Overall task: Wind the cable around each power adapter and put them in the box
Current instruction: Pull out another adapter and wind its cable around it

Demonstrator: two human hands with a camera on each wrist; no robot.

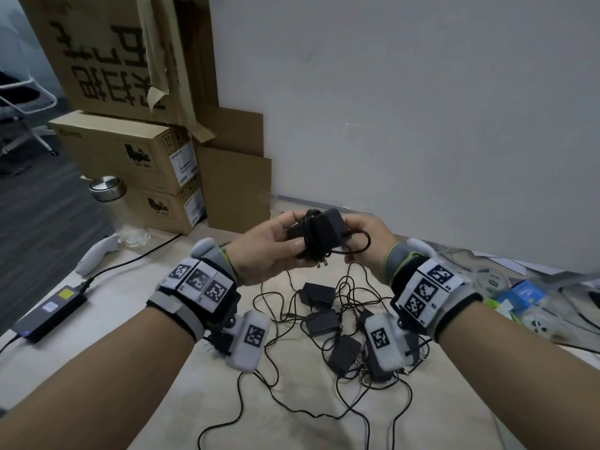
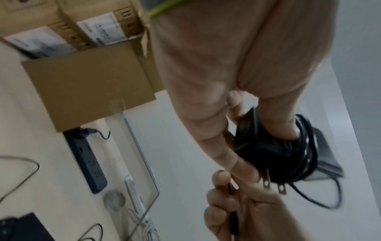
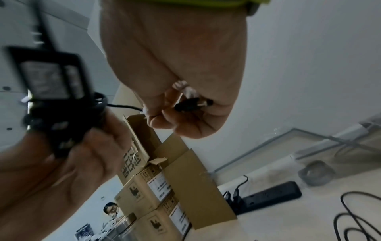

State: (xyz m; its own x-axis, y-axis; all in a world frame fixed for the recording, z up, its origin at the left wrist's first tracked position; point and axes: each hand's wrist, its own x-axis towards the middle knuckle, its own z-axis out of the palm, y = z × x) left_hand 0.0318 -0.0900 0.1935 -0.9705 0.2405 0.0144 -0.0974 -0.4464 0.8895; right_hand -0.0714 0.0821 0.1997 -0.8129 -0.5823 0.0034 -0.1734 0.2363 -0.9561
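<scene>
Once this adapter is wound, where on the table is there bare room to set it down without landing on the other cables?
Bare tabletop lies between the power brick at left and the tangle of adapters. The strip behind the tangle, before the upright cardboard sheet, is narrow. The centre is crowded with loose cables; the right edge holds packaging clutter.

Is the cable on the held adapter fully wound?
Nearly: coils circle the adapter, but the right hand holds a loose end loop.

Grey-black wrist straps (image 1: 181, 311) with square-coded white tags; lime-edged cuffs (image 1: 397, 254)
</scene>
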